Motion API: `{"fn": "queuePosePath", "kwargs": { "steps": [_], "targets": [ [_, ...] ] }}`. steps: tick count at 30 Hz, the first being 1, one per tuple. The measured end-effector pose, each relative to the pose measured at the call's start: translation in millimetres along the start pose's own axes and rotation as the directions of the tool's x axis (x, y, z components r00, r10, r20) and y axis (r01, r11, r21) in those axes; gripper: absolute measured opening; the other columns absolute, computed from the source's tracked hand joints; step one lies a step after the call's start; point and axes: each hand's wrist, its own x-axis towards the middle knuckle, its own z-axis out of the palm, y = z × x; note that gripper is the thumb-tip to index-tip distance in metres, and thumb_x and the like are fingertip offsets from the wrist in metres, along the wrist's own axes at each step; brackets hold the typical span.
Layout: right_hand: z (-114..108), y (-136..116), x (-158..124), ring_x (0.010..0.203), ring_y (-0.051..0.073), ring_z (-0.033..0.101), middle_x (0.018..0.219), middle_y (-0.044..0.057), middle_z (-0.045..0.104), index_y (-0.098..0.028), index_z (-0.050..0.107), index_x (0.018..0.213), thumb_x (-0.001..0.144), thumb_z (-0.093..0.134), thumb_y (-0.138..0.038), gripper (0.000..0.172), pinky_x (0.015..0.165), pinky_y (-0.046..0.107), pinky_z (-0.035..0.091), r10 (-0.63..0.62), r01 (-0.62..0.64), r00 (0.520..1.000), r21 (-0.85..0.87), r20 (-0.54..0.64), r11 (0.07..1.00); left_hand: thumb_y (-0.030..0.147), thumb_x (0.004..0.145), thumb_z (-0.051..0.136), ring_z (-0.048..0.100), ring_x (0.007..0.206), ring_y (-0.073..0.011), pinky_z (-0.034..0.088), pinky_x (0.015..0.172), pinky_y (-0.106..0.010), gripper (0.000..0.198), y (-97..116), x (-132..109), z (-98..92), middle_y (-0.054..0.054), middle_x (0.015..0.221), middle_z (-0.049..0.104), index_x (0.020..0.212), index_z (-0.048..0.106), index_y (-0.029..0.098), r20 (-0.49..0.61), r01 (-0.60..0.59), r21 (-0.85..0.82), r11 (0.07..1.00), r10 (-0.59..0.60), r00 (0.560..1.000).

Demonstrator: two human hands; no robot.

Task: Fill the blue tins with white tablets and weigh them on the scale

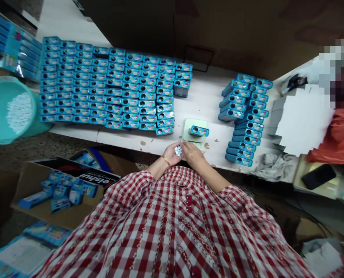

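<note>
My left hand [172, 154] is cupped palm up at the table's near edge and holds several small white pieces [178, 150]. Beside it, my right hand [191, 151] has its fingers pinched over those pieces. Just beyond both hands a single blue box [199, 131] with a round hole lies on a pale green scale [189, 125].
Rows of blue boxes [108, 87] cover the white table [206, 96] at left; a smaller stack [244, 116] stands at right. A teal tub of white pieces [8, 110] is at far left. A cardboard carton [59, 189] sits below. White flat cartons [302, 119] lie at right.
</note>
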Motion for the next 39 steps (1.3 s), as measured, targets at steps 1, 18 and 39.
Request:
{"fn": "queuePosePath", "kwargs": {
  "steps": [1,18,39],
  "targets": [
    [-3,2,2,0.097,0.026,0.052,0.111,0.017,0.057,-0.008,0.051,0.117,0.084,0.041,-0.010,0.034,0.082,0.039,0.047,0.009,-0.009,1.000,-0.013,0.018,1.000,0.017,0.087,0.038,0.063,0.069,-0.0143,0.049,0.068,-0.025,0.027,0,0,2.4,-0.008,0.070,0.066,0.088,0.064,0.007,-0.008,0.003,-0.003,1.000,-0.003,1.000],
    [-18,34,7,0.085,0.018,0.057,0.088,0.007,0.060,-0.018,0.063,0.086,0.081,0.050,-0.016,0.014,0.074,0.030,0.049,-0.023,0.037,0.996,0.155,-0.087,0.987,0.014,0.085,0.037,0.060,0.062,-0.0127,0.048,0.065,-0.025,0.026,3,5,17.4,-0.007,0.068,0.065,0.089,0.062,0.006,0.030,-0.016,-0.059,0.998,0.018,0.999],
    [-1,-9,-32,0.097,0.025,0.055,0.109,0.011,0.058,-0.021,0.052,0.119,0.084,0.042,-0.014,0.037,0.084,0.039,0.050,0.051,-0.051,0.999,0.157,0.000,0.986,0.016,0.084,0.041,0.063,0.068,-0.0152,0.048,0.066,-0.026,0.026,-9,-7,-16.1,-0.010,0.075,0.067,0.092,0.064,0.007,0.032,0.114,0.032,0.993,-0.115,0.993]
  ]
}}
